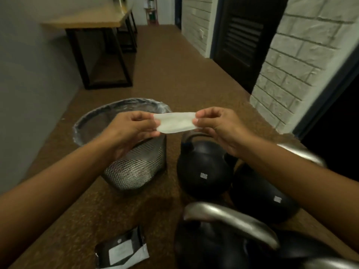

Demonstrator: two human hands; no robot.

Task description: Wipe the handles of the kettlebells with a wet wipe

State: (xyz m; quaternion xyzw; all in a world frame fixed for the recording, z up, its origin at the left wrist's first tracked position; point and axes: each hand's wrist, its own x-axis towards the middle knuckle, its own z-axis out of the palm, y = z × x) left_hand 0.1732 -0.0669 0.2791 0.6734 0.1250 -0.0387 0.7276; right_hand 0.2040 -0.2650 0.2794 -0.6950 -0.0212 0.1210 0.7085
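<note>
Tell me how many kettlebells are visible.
4 kettlebells: one beside the bin, one right of it, one nearest the camera, one cut off at bottom right. More may be hidden.

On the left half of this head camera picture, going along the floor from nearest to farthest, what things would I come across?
Wipe packet → mesh waste bin → wooden table

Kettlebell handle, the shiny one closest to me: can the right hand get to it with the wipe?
Probably yes. The handle sits bare, nearer than the right hand, with nothing over it. Both hands pinch the wipe, though, so the left hand would likely have to let go first.
</note>
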